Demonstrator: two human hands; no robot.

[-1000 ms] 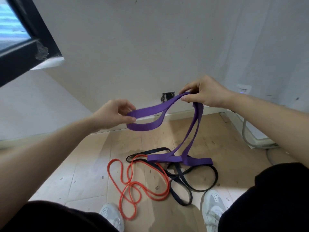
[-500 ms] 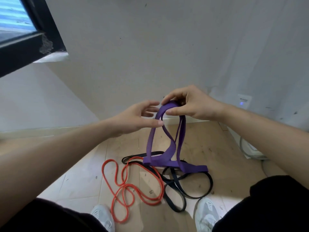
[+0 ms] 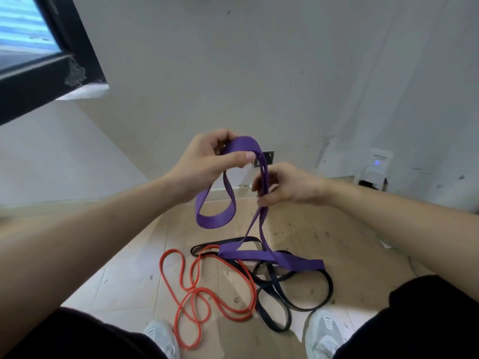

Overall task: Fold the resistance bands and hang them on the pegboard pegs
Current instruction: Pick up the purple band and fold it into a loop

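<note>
A wide purple resistance band [image 3: 215, 216] hangs in front of me. My left hand [image 3: 207, 161] grips its folded top between thumb and fingers, and one loop dangles below that hand. My right hand [image 3: 282, 185] pinches the two strands that run down to the floor, where the band's lower end lies flat. A thin orange band [image 3: 197, 294] lies tangled on the floor at the left. A black band [image 3: 298, 299] lies looped under and beside the purple one. No pegboard is in view.
I stand on a light wooden floor [image 3: 324, 242] facing a white wall [image 3: 259, 73]. A dark window frame [image 3: 39, 73] sits at the upper left. A small white device [image 3: 378, 161] with a blue light is low on the wall at right. My two white shoes show at the bottom.
My left hand took over the fold at the top of the purple band. My right hand let go of it and slid down onto the hanging strands. A loop now dangles below the left hand.
</note>
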